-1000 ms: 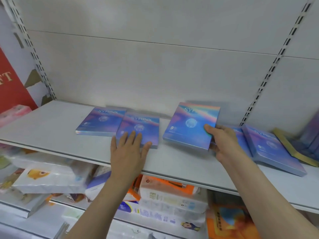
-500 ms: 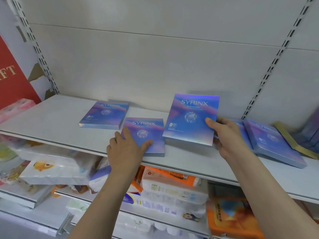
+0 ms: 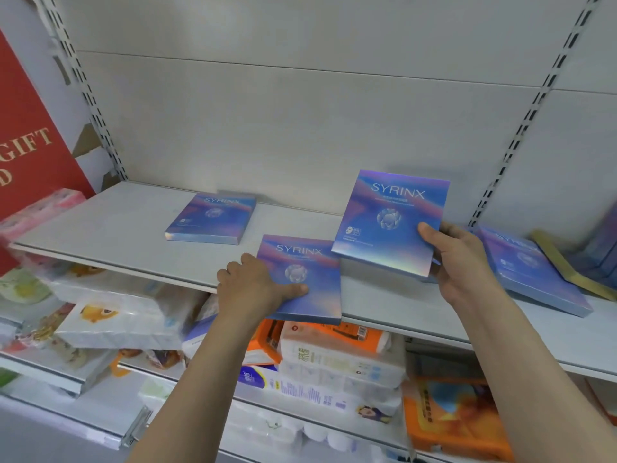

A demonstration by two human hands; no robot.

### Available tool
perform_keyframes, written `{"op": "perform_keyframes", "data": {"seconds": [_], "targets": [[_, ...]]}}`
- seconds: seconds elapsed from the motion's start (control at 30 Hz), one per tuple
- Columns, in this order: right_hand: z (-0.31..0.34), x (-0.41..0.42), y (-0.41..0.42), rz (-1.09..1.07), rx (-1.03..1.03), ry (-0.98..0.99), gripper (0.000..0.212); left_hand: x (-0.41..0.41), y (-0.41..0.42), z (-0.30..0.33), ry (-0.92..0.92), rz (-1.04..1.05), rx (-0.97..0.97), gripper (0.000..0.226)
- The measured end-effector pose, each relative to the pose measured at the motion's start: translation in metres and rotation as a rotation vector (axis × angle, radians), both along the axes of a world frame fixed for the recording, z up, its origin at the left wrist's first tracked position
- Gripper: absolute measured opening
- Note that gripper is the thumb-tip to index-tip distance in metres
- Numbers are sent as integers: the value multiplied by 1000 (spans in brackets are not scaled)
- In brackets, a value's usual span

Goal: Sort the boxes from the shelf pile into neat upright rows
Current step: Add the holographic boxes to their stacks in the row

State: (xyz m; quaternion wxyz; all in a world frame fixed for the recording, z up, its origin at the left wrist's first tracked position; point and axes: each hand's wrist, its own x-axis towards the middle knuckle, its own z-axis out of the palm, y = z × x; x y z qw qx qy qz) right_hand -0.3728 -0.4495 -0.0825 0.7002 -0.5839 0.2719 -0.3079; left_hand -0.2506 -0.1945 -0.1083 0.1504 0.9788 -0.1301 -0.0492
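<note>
Flat blue-purple SYRINX boxes lie on a white shelf (image 3: 127, 228). My right hand (image 3: 457, 262) grips one box (image 3: 387, 225) by its right edge and holds it nearly upright above the shelf. My left hand (image 3: 253, 285) grips a second box (image 3: 303, 279) at its lower left, thumb on top; this box overhangs the shelf's front edge. A third box (image 3: 212, 218) lies flat further left and back. Another box (image 3: 531, 272) lies flat at the right, behind my right hand.
A gold-edged flat box (image 3: 567, 269) and dark blue boxes (image 3: 604, 242) sit at the far right. A red GIFT box (image 3: 30, 155) and pink packs (image 3: 40, 208) stand at the left. Tissue packs (image 3: 334, 355) fill the lower shelves.
My right hand has raised its box from tilted to nearly upright. My left hand has drawn the second box toward the front edge and closed round it.
</note>
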Motion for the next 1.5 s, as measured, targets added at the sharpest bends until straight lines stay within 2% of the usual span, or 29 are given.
{"op": "perform_keyframes", "data": {"seconds": [0.13,0.3,0.43,0.5,0.73,0.9,0.93,1.0,1.07,1.13,1.23,1.5], "targets": [[6,-20,-13,-49,-7,-22,16,-7,4,7,99,-65,-195,77],[14,-57,-42,-83,-8,-96,13,-21,-6,26,25,-71,-668,36],[24,-97,-64,-145,-56,-202,17,-33,-31,34,107,-103,-1041,30],[24,-120,-76,-189,-74,-250,17,-45,-51,37,161,-148,-1148,25],[13,-205,-128,-314,-157,-279,10,-113,-139,44,257,-290,-1308,25],[0,-272,-183,-364,-147,-240,7,-170,-195,42,277,-355,-1323,21],[-4,-284,-193,-372,-140,-233,9,-181,-206,41,277,-357,-1320,21],[-13,-305,-213,-381,-127,-206,27,-204,-226,41,284,-361,-1310,23],[-21,-322,-232,-371,-121,-174,30,-227,-245,40,284,-376,-1301,31],[-27,-330,-249,-357,-137,-144,23,-249,-263,38,267,-392,-1281,27],[-30,-332,-271,-395,-251,-53,32,-280,-285,35,247,-387,-1267,20],[-30,-335,-300,-391,-443,101,26,-333,-322,26,229,-312,-1273,21]]}}
